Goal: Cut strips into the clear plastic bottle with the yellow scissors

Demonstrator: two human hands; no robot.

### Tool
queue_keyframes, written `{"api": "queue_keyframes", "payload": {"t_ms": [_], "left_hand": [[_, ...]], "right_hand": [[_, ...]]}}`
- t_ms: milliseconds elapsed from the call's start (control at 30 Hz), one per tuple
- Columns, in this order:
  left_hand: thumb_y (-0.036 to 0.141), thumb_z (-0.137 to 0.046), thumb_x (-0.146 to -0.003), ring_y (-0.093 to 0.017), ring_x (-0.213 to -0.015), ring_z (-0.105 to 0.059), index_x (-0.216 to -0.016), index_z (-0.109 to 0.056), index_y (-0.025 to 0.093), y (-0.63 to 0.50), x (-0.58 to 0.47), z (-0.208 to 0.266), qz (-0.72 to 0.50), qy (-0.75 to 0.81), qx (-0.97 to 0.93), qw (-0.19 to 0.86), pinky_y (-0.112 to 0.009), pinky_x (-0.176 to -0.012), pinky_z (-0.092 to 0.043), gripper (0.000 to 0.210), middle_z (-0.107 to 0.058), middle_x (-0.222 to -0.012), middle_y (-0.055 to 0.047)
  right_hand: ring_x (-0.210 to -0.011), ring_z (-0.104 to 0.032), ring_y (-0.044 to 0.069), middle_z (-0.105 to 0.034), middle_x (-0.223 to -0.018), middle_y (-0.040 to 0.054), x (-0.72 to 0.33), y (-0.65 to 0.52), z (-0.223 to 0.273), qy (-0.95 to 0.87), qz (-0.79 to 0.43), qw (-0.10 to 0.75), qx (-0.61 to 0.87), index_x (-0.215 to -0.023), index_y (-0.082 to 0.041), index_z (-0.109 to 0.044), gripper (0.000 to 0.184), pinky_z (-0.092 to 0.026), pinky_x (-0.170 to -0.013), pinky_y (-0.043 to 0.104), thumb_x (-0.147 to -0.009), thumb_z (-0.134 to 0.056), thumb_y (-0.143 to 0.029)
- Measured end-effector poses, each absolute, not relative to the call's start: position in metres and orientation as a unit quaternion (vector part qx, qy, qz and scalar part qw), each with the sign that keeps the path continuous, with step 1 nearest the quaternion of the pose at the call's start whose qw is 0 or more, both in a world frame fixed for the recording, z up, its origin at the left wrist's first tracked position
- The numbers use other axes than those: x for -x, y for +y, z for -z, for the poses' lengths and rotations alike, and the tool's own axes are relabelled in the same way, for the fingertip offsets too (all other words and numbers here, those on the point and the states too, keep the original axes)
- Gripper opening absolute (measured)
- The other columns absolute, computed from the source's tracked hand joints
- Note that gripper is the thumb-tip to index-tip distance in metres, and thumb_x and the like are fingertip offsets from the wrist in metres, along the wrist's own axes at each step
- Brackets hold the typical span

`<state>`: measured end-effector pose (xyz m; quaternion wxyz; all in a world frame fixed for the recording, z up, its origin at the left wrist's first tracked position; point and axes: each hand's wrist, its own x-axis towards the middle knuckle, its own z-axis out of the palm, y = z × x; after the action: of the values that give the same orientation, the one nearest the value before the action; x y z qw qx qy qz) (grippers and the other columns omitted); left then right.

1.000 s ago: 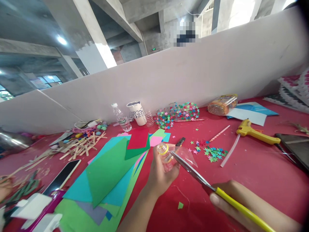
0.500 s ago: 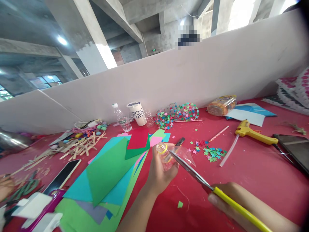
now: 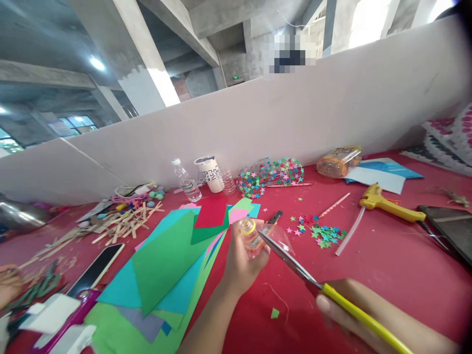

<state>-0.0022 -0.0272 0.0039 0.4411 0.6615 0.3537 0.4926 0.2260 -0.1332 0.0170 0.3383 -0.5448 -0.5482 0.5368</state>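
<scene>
My left hand [image 3: 243,268] is wrapped round the clear top part of a plastic bottle [image 3: 250,236], its open neck with a yellow ring tilted up. A loose flap of clear plastic sticks out on the bottle's right side. In my right hand [image 3: 346,305] are scissors [image 3: 295,263] with yellow handles, their blades pointing up and left. The blade tips meet the bottle just below the neck; whether they cut into it I cannot tell. Behind the bottle lies a dark craft knife [image 3: 275,217]. A small green paper scrap [image 3: 275,312] lies below on the red table [image 3: 254,319].
Coloured paper sheets [image 3: 165,255] spread to the left, near a phone [image 3: 96,268] and wooden sticks [image 3: 129,226]. Star pieces [image 3: 328,233] and a yellow glue gun [image 3: 391,204] lie right. A water bottle [image 3: 186,182] and a cup [image 3: 210,174] stand behind. Another person's hand [image 3: 9,285] shows far left.
The scissors and my right hand have shifted very slightly left. My left hand keeps hold of the bottle in nearly the same place.
</scene>
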Motion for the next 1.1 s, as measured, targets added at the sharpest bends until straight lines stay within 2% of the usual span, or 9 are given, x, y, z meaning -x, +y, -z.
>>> {"api": "queue_keyframes", "payload": {"t_ms": [67, 233, 367, 467, 600, 733, 867, 1000, 1100], "left_hand": [[0.036, -0.07, -0.086, -0.024, -0.111, -0.065, -0.123, -0.042, 0.026, -0.028, 0.0, -0.004, -0.504, 0.352, -0.644, 0.454, -0.037, -0.096, -0.051, 0.048, -0.061, -0.125, -0.011], [0.038, -0.074, -0.081, -0.025, -0.111, -0.065, -0.123, -0.044, 0.025, -0.024, -0.002, -0.007, -0.542, 0.386, -0.597, 0.448, -0.04, -0.099, -0.048, 0.053, -0.064, -0.121, -0.011], [0.035, -0.069, -0.084, -0.022, -0.109, -0.064, -0.122, -0.045, 0.024, -0.015, 0.003, -0.016, -0.604, 0.425, -0.539, 0.404, -0.04, -0.103, -0.045, 0.046, -0.066, -0.11, -0.008], [0.035, -0.07, -0.083, -0.022, -0.114, -0.062, -0.111, -0.053, 0.023, -0.016, 0.002, -0.018, -0.597, 0.411, -0.506, 0.467, -0.039, -0.103, -0.044, 0.035, -0.064, -0.112, -0.005], [0.038, -0.075, -0.078, -0.024, -0.116, -0.06, -0.11, -0.057, 0.022, -0.022, -0.004, -0.015, -0.571, 0.393, -0.49, 0.528, -0.042, -0.108, -0.04, 0.041, -0.065, -0.11, -0.005], [0.033, -0.078, -0.076, -0.025, -0.121, -0.058, -0.12, -0.055, 0.022, -0.022, -0.005, -0.015, -0.549, 0.379, -0.458, 0.587, -0.043, -0.109, -0.039, 0.051, -0.065, -0.117, -0.007], [0.03, -0.075, -0.076, -0.027, -0.124, -0.057, -0.119, -0.058, 0.022, -0.021, -0.003, -0.013, -0.531, 0.335, -0.411, 0.661, -0.046, -0.111, -0.037, 0.048, -0.065, -0.119, -0.008], [0.044, -0.074, -0.076, -0.03, -0.122, -0.057, -0.113, -0.061, 0.019, -0.022, -0.002, -0.01, -0.525, 0.303, -0.4, 0.688, -0.048, -0.111, -0.038, 0.046, -0.065, -0.118, -0.011], [0.035, -0.079, -0.072, -0.027, -0.119, -0.058, -0.109, -0.058, 0.021, -0.023, -0.003, -0.011, -0.515, 0.301, -0.429, 0.679, -0.043, -0.106, -0.042, 0.045, -0.065, -0.116, -0.008]], "right_hand": [[-0.07, -0.062, 0.017, -0.07, -0.081, 0.0026, -0.224, -0.133, -0.022, -0.552, -0.554, 0.315, 0.537, -0.085, -0.02, -0.071, 0.054, -0.043, -0.043, 0.015, -0.085, -0.06, -0.074], [-0.048, -0.042, 0.01, -0.053, -0.063, -0.0042, -0.225, -0.131, -0.032, -0.577, -0.591, 0.239, 0.511, -0.078, -0.02, -0.06, 0.066, -0.036, -0.037, 0.016, -0.086, -0.042, -0.083], [-0.057, -0.049, 0.013, -0.057, -0.071, -0.0022, -0.227, -0.131, -0.034, -0.623, -0.558, 0.235, 0.495, -0.081, -0.021, -0.059, 0.059, -0.043, -0.048, 0.018, -0.093, -0.041, -0.076], [-0.059, -0.049, 0.014, -0.056, -0.068, -0.0021, -0.225, -0.128, -0.03, -0.648, -0.496, 0.279, 0.507, -0.072, -0.021, -0.058, 0.062, -0.045, -0.054, 0.021, -0.088, -0.044, -0.08], [-0.052, -0.05, 0.016, -0.056, -0.056, -0.0027, -0.222, -0.121, -0.025, -0.615, -0.473, 0.313, 0.548, -0.062, -0.023, -0.056, 0.066, -0.045, -0.05, 0.023, -0.08, -0.048, -0.086], [-0.055, -0.06, 0.02, -0.067, -0.06, 0.0003, -0.221, -0.118, -0.021, -0.598, -0.476, 0.316, 0.562, -0.062, -0.024, -0.062, 0.061, -0.05, -0.053, 0.025, -0.08, -0.052, -0.082], [-0.065, -0.067, 0.024, -0.074, -0.066, 0.0031, -0.222, -0.116, -0.018, -0.623, -0.438, 0.294, 0.578, -0.069, -0.023, -0.068, 0.052, -0.052, -0.057, 0.026, -0.084, -0.058, -0.071], [-0.067, -0.069, 0.026, -0.076, -0.07, 0.0061, -0.22, -0.114, -0.018, -0.661, -0.418, 0.247, 0.572, -0.074, -0.021, -0.068, 0.048, -0.052, -0.058, 0.027, -0.09, -0.053, -0.063], [-0.065, -0.067, 0.026, -0.076, -0.075, 0.01, -0.219, -0.113, -0.016, -0.672, -0.434, 0.224, 0.556, -0.078, -0.018, -0.068, 0.05, -0.051, -0.057, 0.029, -0.093, -0.046, -0.06]]}}
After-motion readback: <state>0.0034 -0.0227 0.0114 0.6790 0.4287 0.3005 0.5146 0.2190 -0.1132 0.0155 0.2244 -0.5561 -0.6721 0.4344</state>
